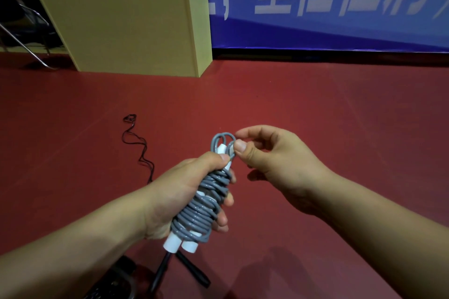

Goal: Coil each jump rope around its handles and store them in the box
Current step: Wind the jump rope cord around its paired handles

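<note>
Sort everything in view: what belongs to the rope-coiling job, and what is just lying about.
Job:
- grey rope coiled on white handles
- left hand gripping the bundle
- right hand pinching the rope's end
- black rope on the floor
- black handles

Lying about:
- yellow cabinet
- blue banner

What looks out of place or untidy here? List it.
A thin black rope lies uncoiled in a wavy line on the red floor, apart from the yellow box. The grey rope, gripped by the left hand, is wound unevenly around its white handles, with a loose end loop pinched by the right hand.
</note>
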Demonstrator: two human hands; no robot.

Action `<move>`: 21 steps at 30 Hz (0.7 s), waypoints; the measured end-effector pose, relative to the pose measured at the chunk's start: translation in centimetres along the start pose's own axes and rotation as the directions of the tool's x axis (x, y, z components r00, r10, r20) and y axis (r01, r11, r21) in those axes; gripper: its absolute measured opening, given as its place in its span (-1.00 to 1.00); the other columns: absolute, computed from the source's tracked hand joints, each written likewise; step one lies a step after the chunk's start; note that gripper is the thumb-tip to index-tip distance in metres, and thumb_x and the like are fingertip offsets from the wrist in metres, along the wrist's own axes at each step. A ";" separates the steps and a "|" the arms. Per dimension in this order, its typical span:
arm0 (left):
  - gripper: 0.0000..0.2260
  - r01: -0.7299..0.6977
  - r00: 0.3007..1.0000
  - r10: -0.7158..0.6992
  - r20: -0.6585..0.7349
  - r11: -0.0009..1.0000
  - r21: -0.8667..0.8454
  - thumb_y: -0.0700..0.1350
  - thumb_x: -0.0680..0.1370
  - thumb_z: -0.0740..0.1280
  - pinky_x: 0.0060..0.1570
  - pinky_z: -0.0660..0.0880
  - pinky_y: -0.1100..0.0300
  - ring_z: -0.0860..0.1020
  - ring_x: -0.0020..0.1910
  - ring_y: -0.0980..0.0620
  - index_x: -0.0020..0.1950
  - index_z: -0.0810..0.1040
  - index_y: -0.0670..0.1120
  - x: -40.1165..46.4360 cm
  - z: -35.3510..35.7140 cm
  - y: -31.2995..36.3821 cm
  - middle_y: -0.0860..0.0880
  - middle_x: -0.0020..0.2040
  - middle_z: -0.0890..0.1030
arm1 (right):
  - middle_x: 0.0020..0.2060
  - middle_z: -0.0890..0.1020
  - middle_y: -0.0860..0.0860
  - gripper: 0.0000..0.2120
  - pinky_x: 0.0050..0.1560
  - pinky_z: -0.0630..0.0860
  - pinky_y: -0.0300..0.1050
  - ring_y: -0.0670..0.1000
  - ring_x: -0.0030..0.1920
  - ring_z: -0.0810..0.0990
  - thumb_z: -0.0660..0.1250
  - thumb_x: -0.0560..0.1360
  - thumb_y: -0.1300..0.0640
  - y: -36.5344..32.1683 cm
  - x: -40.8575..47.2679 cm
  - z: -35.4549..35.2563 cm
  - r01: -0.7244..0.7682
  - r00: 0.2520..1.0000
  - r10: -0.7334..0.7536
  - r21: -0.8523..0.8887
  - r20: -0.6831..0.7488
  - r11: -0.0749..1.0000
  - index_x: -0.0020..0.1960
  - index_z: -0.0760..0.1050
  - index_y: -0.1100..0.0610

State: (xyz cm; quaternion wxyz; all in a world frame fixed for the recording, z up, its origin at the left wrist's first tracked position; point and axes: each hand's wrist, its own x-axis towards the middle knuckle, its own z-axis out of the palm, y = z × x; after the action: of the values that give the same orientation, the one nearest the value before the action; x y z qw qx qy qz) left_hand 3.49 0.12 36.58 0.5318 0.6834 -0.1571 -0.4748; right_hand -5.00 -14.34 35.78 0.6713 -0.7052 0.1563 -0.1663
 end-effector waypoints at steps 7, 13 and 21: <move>-0.59 -0.063 0.998 0.064 0.023 0.996 -0.061 0.14 0.14 0.37 -0.41 0.54 0.09 0.54 -0.53 -0.17 -0.32 0.65 -0.21 0.0 0.3 -0.2 -0.28 -0.39 0.56 | -0.40 0.49 -0.01 -0.91 -0.35 0.45 -0.22 -0.11 -0.39 0.45 0.40 0.46 0.12 -0.3 -0.4 0.3 -0.124 0.991 0.113 0.180 0.069 0.976 -0.17 0.55 0.12; -0.55 -0.046 0.996 0.051 0.067 0.996 -0.079 0.19 0.14 0.42 -0.41 0.55 0.11 0.55 -0.53 -0.15 -0.29 0.66 -0.19 0.4 -0.2 -0.7 -0.23 -0.40 0.56 | -0.47 0.41 0.07 -0.76 -0.40 0.26 -0.10 -0.01 -0.48 0.31 0.45 0.46 0.18 0.3 -0.1 0.8 -0.042 0.997 0.054 0.178 -0.062 0.983 -0.34 0.47 0.12; -0.65 -0.170 0.981 0.170 -0.094 0.985 0.005 0.06 0.49 0.33 -0.44 0.51 0.19 0.59 -0.48 -0.04 -0.05 0.61 -0.25 0.7 -0.4 -1.0 -0.17 -0.37 0.64 | -0.53 0.39 -0.12 -0.72 -0.43 0.25 -0.19 -0.16 -0.50 0.28 0.47 0.45 0.03 1.0 0.0 0.3 0.207 0.949 -0.276 -0.363 -0.151 0.908 -0.32 0.47 0.12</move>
State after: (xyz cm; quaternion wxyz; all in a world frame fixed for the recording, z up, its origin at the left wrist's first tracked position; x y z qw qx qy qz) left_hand 3.87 0.23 35.39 0.5783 0.6882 -0.1890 -0.3952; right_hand -4.82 -14.09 34.76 0.4932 -0.8050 0.1603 -0.2881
